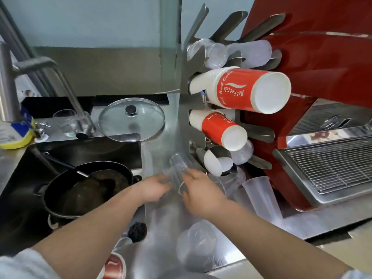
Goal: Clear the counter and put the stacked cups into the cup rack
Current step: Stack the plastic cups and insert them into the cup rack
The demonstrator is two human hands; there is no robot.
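Note:
A stack of clear plastic cups point(178, 168) lies tilted between my hands over the steel counter point(161, 228), its closed end pointing toward the cup rack point(184, 97). My left hand point(155, 187) grips its left side and my right hand point(198, 188) its right side. The steel rack holds two stacks of red-and-white paper cups point(241, 90), clear cups point(213, 53) at the top and white cups point(216, 165) at the bottom. A frosted cup stack point(260, 196) lies on the counter to the right, and another clear cup stack point(196, 244) lies nearer me.
A sink on the left holds a dark pan point(84, 190) and pot. A glass lid point(131, 119), a glass point(67, 120) and a faucet point(40, 65) stand behind it. A red espresso machine with a drip grate point(330, 168) fills the right. A red-printed cup point(113, 266) sits at the counter's near edge.

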